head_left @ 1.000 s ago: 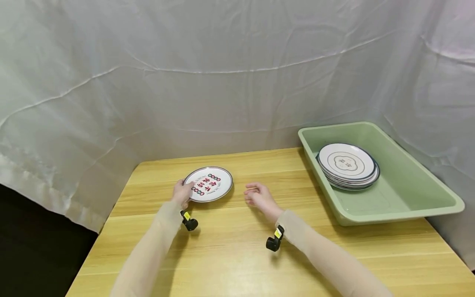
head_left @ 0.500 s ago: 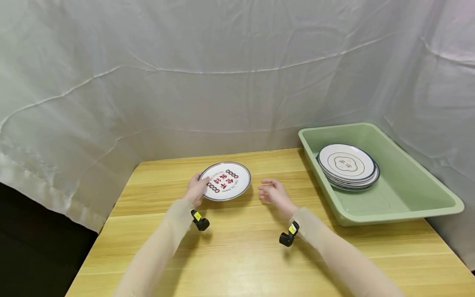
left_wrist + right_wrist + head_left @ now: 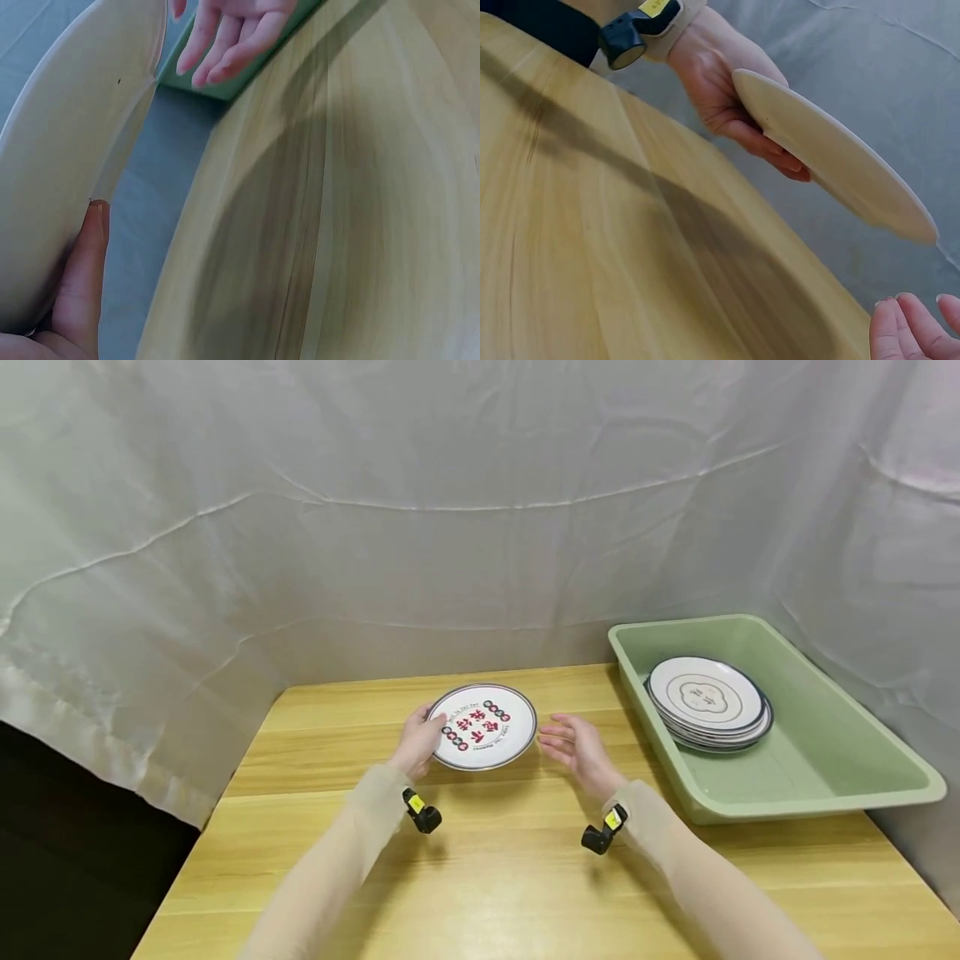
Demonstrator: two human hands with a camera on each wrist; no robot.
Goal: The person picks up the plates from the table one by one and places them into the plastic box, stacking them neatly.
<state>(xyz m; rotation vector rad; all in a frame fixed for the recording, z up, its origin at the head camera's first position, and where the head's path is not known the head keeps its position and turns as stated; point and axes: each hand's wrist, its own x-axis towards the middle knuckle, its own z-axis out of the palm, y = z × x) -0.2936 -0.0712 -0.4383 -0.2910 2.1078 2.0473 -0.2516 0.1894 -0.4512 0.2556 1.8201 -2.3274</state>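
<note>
A white plate [image 3: 483,703] with red characters, small coloured rings and a dark rim line is held up over the table, its shadow falling on the wood. My left hand [image 3: 419,741] grips its left edge, thumb on top and fingers underneath. The left wrist view shows the pale underside of the plate [image 3: 82,112] with a finger pressed against it. Near the plate's right edge is my right hand [image 3: 583,752], fingers spread a little and holding nothing. In the right wrist view the right hand's fingertips [image 3: 900,319] sit below the far edge of the plate.
A green tub [image 3: 817,802] stands on the right side of the wooden table [image 3: 495,877]. Stacked inside it are several white plates [image 3: 705,695] with dark rims. A grey curtain [image 3: 450,568] hangs behind and at both sides of the table.
My left hand has carried the plate to the right. My right hand has also moved right, its fingers opening out more, and the plate's right edge is now closer to it.
</note>
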